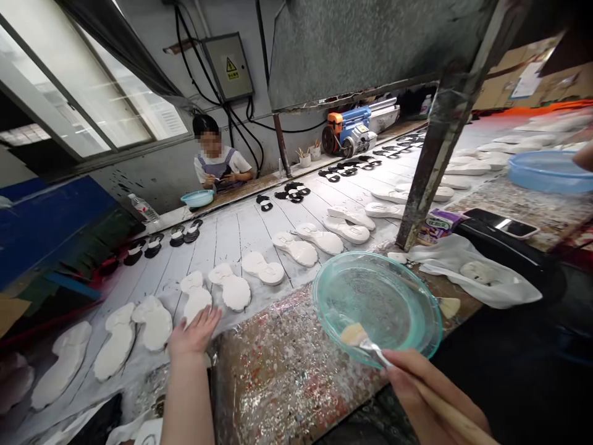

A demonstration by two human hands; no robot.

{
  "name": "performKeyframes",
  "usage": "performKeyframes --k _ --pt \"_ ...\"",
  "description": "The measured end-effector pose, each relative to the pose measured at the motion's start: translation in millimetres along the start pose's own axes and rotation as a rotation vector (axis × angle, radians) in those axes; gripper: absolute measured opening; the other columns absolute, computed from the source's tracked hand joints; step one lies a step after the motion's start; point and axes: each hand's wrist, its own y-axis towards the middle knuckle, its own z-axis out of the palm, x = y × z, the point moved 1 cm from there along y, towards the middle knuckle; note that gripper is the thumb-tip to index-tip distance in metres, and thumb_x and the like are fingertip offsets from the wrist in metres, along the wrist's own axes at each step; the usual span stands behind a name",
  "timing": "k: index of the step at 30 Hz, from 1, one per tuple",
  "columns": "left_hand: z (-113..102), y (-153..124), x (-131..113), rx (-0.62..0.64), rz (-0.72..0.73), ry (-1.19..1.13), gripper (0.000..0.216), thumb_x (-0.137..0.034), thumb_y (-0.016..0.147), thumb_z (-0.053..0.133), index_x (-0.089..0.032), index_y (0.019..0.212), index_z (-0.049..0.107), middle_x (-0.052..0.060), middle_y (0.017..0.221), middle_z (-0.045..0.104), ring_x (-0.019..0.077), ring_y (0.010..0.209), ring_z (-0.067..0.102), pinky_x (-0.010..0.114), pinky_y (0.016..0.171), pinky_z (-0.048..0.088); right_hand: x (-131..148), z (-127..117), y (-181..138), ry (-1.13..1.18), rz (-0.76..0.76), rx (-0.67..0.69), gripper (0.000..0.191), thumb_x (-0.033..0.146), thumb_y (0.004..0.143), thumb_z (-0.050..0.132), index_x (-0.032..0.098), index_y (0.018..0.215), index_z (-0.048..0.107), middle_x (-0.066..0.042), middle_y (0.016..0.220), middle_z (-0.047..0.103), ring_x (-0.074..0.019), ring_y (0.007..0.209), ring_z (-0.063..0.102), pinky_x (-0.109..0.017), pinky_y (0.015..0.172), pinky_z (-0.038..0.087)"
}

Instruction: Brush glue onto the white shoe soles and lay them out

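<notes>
My left hand (194,332) reaches over the near edge of the white work surface, fingers stretched out, at the near end of a white shoe sole (195,296). Whether the fingertips touch it I cannot tell. My right hand (428,395) grips the wooden handle of a flat brush (354,335). The pale bristles lie at the near rim of a clear teal bowl (377,262), which seems to hold a thin layer of liquid. Beside the left hand's sole, another white sole (230,287) lies flat in the row.
A metal post (428,161) rises beyond the bowl. A plastic bag (482,272) and a phone (503,224) lie to the right. Black shoe parts (293,193) line the far side, where a person (222,164) sits. Another person's hand (584,156) is by a blue basin (549,173).
</notes>
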Motion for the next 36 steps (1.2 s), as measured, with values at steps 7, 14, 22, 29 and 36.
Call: performKeyframes --k 7,14,22,29,36 --pt "132 22 87 -0.024 -0.002 0.420 0.038 -0.034 0.089 0.060 -0.018 0.123 0.055 0.011 0.126 0.057 0.0247 0.106 0.059 0.047 0.087 0.051 -17 -16 7 -0.037 0.196 0.003 0.016 0.032 0.082 0.068 0.025 0.096 0.071 -0.001 0.088 0.077 -0.0179 0.076 0.075 -0.013 0.067 0.059" --pt "163 30 81 -0.062 -0.004 0.540 0.039 -0.034 0.088 0.061 -0.018 0.124 0.055 0.010 0.126 0.056 0.0248 0.107 0.059 0.045 0.086 0.052 -33 -26 7 -0.005 0.327 -0.035 0.024 0.041 0.082 0.065 0.020 0.091 0.072 -0.006 0.083 0.073 -0.0206 0.077 0.071 -0.023 0.068 0.058" --pt "119 -39 60 0.285 -0.140 0.144 0.037 -0.013 0.082 0.051 -0.009 0.117 0.059 0.012 0.088 0.070 0.0263 0.080 0.069 0.040 0.067 0.059 -69 22 56 -0.189 0.423 0.218 0.032 0.045 0.082 0.054 0.017 0.076 0.067 -0.005 0.066 0.068 -0.0212 0.064 0.065 -0.029 0.064 0.050" --pt "53 -106 83 0.510 -0.199 -0.121 0.068 -0.003 0.067 0.052 -0.011 0.134 0.050 0.012 0.088 0.075 0.0319 0.081 0.072 0.046 0.074 0.060 -82 46 61 -0.225 0.424 0.454 0.018 0.034 0.068 0.068 0.018 0.058 0.068 -0.003 0.052 0.066 -0.0196 0.051 0.064 -0.025 0.049 0.042" --pt "72 -137 92 0.336 -0.347 -0.073 0.042 -0.029 0.088 0.047 -0.013 0.124 0.062 0.012 0.087 0.076 0.0316 0.076 0.073 0.042 0.067 0.060 -65 29 62 -0.083 0.436 0.338 0.030 0.048 0.079 0.060 0.019 0.069 0.066 -0.002 0.054 0.064 -0.0210 0.051 0.061 -0.029 0.050 0.045"
